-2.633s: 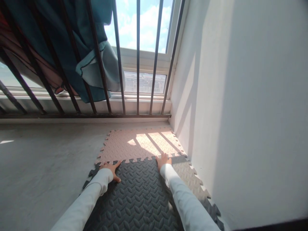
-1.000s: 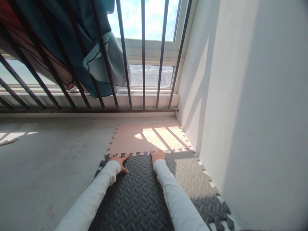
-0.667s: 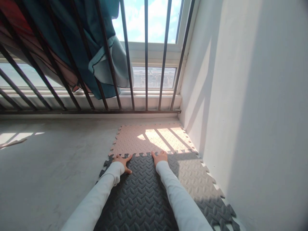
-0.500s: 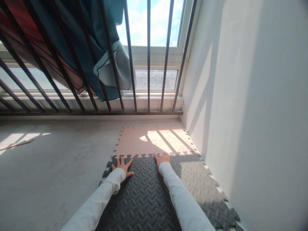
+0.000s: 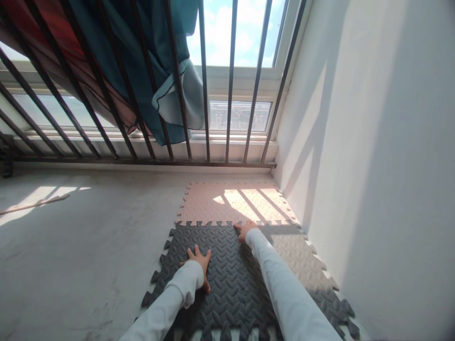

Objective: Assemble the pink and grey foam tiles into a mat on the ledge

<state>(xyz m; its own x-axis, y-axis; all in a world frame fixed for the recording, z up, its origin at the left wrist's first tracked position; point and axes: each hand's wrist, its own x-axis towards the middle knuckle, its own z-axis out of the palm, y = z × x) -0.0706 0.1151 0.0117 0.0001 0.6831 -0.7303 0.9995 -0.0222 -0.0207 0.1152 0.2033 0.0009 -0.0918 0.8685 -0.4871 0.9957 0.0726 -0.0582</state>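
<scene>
A black foam floor mat tile (image 5: 223, 265) with a raised tread pattern lies on the floor, its far toothed edge against a pink foam mat tile (image 5: 202, 201). My left hand (image 5: 199, 264) rests on the left part of the black tile, fingers spread, holding nothing. At the seam between the two tiles is my right hand (image 5: 245, 230), its index finger stretched along the joint. The other fingers of that hand are partly hidden by the hand and sleeve. Sunlight falls across the right side of both tiles.
A white wall (image 5: 387, 189) rises close along the right. Behind the pink tile runs a dark metal railing (image 5: 199, 163) before a window, with blue and red cloth (image 5: 142, 71) hanging there. On the grey floor (image 5: 88, 255) at left lies a thin strip (image 5: 39, 203).
My left hand has moved back from the seam toward me and rightward onto the black tile. My right hand stays at the seam. The view has shifted slightly left.
</scene>
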